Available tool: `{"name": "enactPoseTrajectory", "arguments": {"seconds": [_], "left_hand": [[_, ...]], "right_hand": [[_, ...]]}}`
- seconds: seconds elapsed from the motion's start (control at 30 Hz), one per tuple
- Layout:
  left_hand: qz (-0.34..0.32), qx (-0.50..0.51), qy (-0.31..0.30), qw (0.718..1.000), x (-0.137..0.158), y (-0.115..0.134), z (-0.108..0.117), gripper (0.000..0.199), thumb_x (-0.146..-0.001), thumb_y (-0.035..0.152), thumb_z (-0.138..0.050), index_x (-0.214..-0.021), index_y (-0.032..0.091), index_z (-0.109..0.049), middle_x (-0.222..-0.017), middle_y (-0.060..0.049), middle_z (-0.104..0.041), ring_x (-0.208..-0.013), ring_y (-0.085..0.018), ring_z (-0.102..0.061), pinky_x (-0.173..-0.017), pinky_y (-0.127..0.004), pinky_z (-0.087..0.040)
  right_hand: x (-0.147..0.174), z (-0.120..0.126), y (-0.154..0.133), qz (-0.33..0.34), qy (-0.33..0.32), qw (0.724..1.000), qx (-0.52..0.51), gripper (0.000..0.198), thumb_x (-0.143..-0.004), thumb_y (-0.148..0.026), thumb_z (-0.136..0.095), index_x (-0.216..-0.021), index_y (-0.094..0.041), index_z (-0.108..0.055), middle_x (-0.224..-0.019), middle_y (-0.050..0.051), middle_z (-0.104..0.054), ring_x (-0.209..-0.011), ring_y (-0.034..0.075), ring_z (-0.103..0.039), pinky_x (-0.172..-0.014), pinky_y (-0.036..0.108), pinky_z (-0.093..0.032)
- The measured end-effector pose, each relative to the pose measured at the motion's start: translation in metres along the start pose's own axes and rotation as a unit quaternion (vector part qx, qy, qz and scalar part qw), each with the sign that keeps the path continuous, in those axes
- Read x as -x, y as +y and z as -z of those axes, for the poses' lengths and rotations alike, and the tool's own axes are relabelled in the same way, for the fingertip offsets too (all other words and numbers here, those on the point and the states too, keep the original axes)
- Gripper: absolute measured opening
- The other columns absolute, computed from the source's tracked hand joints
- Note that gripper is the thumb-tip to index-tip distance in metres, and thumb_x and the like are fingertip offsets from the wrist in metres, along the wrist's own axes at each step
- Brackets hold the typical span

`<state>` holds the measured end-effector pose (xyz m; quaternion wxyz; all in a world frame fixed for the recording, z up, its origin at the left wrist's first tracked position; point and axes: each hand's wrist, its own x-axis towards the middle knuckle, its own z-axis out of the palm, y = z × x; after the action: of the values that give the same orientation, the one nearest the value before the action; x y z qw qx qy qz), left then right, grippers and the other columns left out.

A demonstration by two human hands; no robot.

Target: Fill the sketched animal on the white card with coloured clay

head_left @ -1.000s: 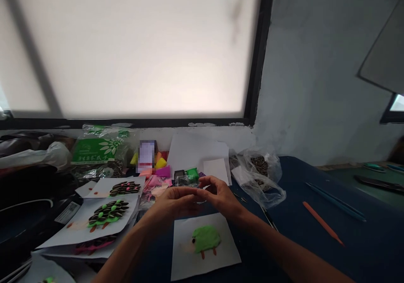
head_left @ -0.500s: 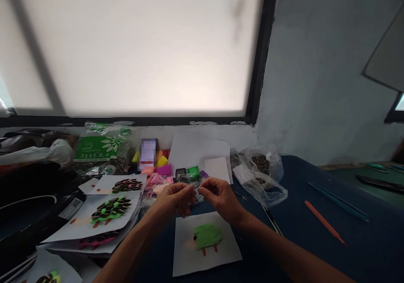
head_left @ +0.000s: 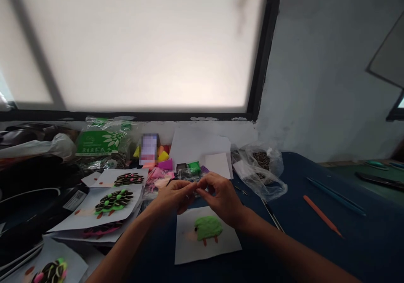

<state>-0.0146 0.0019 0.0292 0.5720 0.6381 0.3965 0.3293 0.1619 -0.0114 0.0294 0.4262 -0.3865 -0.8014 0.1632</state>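
Observation:
My left hand (head_left: 176, 195) and my right hand (head_left: 221, 196) meet fingertip to fingertip above the far edge of a white card (head_left: 187, 254). Both are closed in a pinch; whatever lies between the fingertips is too small or hidden to make out. On the card a flat green clay body (head_left: 208, 227) carries a dark eye, a pale snout and two brown legs, like a hedgehog. Behind my hands lie plastic packets of pink clay (head_left: 157, 177) and a green packet (head_left: 194, 167).
Cards with seed-covered clay hedgehogs (head_left: 114, 201) are stacked at left. A green-labelled bag (head_left: 97, 142) of seeds stands behind them. To the right lie a clear bag of striped seeds (head_left: 262, 161), an orange clay tool (head_left: 322, 216) and blue tweezers (head_left: 336, 196). White paper (head_left: 198, 146) leans by the wall.
My fingertips have come together from a small gap, with the right hand moving slightly left. The whole view has shifted a little, so the table appears higher.

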Motion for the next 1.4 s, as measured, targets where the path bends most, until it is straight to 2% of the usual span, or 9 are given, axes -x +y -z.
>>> {"name": "enactPoseTrajectory", "arguments": {"seconds": [0.17,0.3,0.43,0.63,0.83,1.4], "left_hand": [[0.013,-0.08,-0.009,0.997,0.0,-0.002,0.011,0.054,-0.075,0.069,-0.057,-0.067,0.016,-0.059,-0.05,0.005,-0.048,-0.041,-0.008,-0.04,-0.042,-0.022,-0.028],[0.021,-0.148,0.025,0.988,-0.005,-0.015,0.019,0.03,-0.07,0.046,-0.066,-0.072,0.016,-0.064,-0.056,0.005,-0.053,-0.042,-0.007,-0.041,-0.041,-0.021,-0.029],[0.052,-0.19,0.004,0.98,-0.006,-0.024,0.021,0.018,-0.061,0.031,-0.064,-0.071,0.016,-0.065,-0.062,0.003,-0.059,-0.042,-0.009,-0.047,-0.04,-0.021,-0.034],[0.065,-0.209,-0.044,0.975,-0.002,-0.019,0.022,0.02,-0.056,0.025,-0.063,-0.074,0.017,-0.064,-0.062,0.004,-0.058,-0.048,-0.013,-0.053,-0.044,-0.022,-0.037],[0.071,-0.217,-0.053,0.972,-0.001,-0.016,0.023,0.025,-0.057,0.022,-0.059,-0.081,0.016,-0.063,-0.064,0.003,-0.059,-0.048,-0.012,-0.053,-0.043,-0.022,-0.036],[0.074,-0.227,-0.048,0.97,-0.001,-0.014,0.022,0.023,-0.058,0.019,-0.059,-0.08,0.017,-0.064,-0.071,0.003,-0.059,-0.048,-0.011,-0.053,-0.043,-0.022,-0.037]], "right_hand": [[-0.001,0.0,0.0,-0.002,-0.022,1.0,0.01,0.009,-0.088,-0.01,-0.067,-0.082,-0.016,-0.066,-0.079,0.001,-0.061,-0.069,0.013,-0.054,-0.062,0.025,-0.042],[0.005,-0.005,-0.004,-0.004,-0.068,0.998,0.002,0.009,-0.085,-0.008,-0.07,-0.082,-0.017,-0.069,-0.078,0.0,-0.063,-0.07,0.013,-0.057,-0.062,0.023,-0.044],[0.018,-0.013,-0.01,-0.001,-0.1,0.995,0.009,0.01,-0.082,-0.009,-0.074,-0.081,-0.018,-0.073,-0.083,0.001,-0.063,-0.078,0.015,-0.06,-0.069,0.025,-0.046],[0.028,-0.023,-0.011,0.024,-0.113,0.992,0.049,0.012,-0.08,-0.009,-0.076,-0.08,-0.021,-0.074,-0.086,0.001,-0.064,-0.088,0.018,-0.06,-0.087,0.036,-0.041],[0.031,-0.028,-0.01,0.042,-0.135,0.986,0.084,0.011,-0.08,-0.009,-0.077,-0.079,-0.02,-0.075,-0.086,0.001,-0.064,-0.087,0.019,-0.06,-0.086,0.037,-0.039],[0.032,-0.04,-0.005,0.088,-0.169,0.97,0.153,0.011,-0.087,-0.014,-0.07,-0.077,-0.019,-0.073,-0.085,0.003,-0.063,-0.086,0.019,-0.056,-0.082,0.034,-0.037]]}}
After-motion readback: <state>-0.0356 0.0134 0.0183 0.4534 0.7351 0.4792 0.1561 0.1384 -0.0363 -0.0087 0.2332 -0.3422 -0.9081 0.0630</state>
